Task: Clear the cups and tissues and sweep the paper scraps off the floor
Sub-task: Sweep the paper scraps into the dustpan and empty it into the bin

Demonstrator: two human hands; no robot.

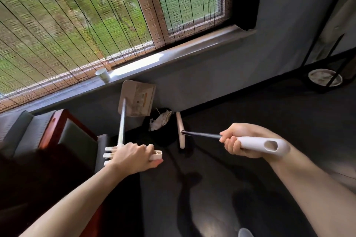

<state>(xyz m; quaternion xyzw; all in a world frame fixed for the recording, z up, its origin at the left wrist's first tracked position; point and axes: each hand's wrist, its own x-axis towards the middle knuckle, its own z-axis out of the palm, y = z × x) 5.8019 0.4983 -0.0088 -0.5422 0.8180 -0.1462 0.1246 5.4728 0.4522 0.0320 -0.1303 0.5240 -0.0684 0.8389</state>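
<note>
The dustpan (137, 100) handle is gripped by the left hand (134, 157) at 7 o'clock, the white broom (269, 145) grip by the right hand (238, 140) at 4 o'clock. Beyond, tissues (159, 121) are seen inside a black bin (165, 139), the broom head (180, 130) just beside it at 3 o'clock. Farther, at 11 o'clock, a paper cup (103, 75) is set on the windowsill (173, 57).

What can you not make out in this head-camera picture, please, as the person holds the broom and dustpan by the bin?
Head view:
- Cup on the sill: too small to tell whether it holds anything.
- Bin: black interior lost in shadow below the tissue; the broom head overlaps its right edge.
- Dustpan label: print blurred.
- Floor scraps: none discernible; the floor is dark and shadowed.
</note>
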